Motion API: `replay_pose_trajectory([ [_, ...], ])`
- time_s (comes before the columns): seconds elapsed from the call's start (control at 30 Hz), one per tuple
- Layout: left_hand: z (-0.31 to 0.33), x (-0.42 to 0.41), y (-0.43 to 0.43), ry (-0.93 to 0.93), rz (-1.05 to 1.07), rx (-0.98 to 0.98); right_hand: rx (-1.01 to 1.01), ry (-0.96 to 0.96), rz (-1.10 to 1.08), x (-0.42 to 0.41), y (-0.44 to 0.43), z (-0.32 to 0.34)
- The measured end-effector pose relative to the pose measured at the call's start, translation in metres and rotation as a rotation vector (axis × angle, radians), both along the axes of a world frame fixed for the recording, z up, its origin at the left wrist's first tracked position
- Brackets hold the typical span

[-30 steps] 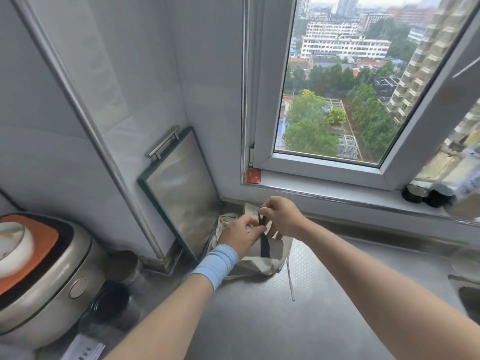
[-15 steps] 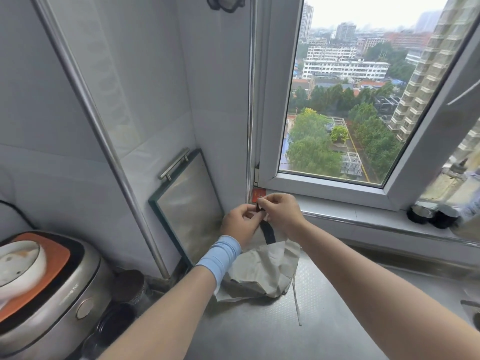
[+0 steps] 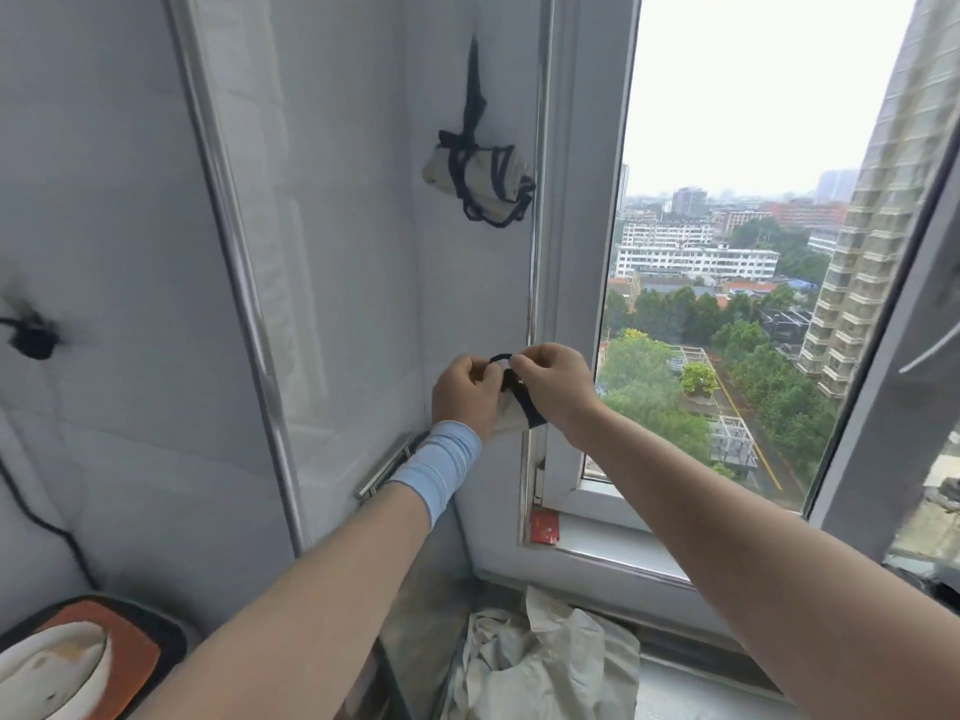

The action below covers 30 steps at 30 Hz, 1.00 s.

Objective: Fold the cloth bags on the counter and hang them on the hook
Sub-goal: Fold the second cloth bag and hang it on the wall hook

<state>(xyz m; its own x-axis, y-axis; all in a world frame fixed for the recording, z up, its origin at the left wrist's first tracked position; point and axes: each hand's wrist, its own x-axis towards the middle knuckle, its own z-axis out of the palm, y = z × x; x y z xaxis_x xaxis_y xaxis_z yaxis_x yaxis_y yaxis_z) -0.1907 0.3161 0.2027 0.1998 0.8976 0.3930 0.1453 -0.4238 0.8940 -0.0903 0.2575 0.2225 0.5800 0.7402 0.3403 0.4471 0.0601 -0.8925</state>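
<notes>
1. Hands are raised together before the white tiled wall, just left of the grey window frame [image 3: 566,252]. The left hand [image 3: 464,389] and the right hand [image 3: 560,388] are almost touching.
2. Between them is a small folded cream cloth bag with a dark strap [image 3: 511,414], held in the air well above the counter.
3. The left hand's fingers are curled round the folded bundle. The right hand's thumb and forefinger pinch the dark strap loop [image 3: 500,359], which arches from one hand to the other.
4. Higher on the same wall, a second folded cream bag bound in dark straps [image 3: 480,179] hangs by one long strap. Its top end is probably caught on a hook, though the view there is too blurred to show one.
5. A heap of crumpled cream cloth [image 3: 545,662] lies on the grey metal counter [image 3: 696,701], under the window sill and far below the hands.
6. A light-blue wristband [image 3: 439,470] wraps the left wrist, with a steel bar handle [image 3: 382,472] just behind it.
7. An orange-and-white cooker lid [image 3: 78,657] shows at the lower left, below a black plug with a trailing cord [image 3: 32,339].
8. A small red sticker [image 3: 544,527] sits at the foot of the window frame.
</notes>
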Motion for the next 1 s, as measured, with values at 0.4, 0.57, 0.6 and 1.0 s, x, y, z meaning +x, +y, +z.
replay_pose_trajectory([
  [0.4, 0.157, -0.008, 0.042, -0.141, 0.055, 0.499, 0.433, -0.13, -0.079, 0.0, 0.052, 0.144],
  [0.57, 0.21, -0.005, 0.066, -0.129, 0.043, 0.634, 0.536, -0.207, -0.091, 0.001, 0.066, 0.193],
  [0.6, 0.22, -0.005, 0.07, -0.127, 0.043, 0.627, 0.532, -0.228, -0.092, 0.002, 0.07, 0.202],
  [1.0, 0.31, 0.026, 0.129, -0.123, 0.039, 0.572, 0.508, -0.219, -0.211, 0.014, 0.116, 0.293],
])
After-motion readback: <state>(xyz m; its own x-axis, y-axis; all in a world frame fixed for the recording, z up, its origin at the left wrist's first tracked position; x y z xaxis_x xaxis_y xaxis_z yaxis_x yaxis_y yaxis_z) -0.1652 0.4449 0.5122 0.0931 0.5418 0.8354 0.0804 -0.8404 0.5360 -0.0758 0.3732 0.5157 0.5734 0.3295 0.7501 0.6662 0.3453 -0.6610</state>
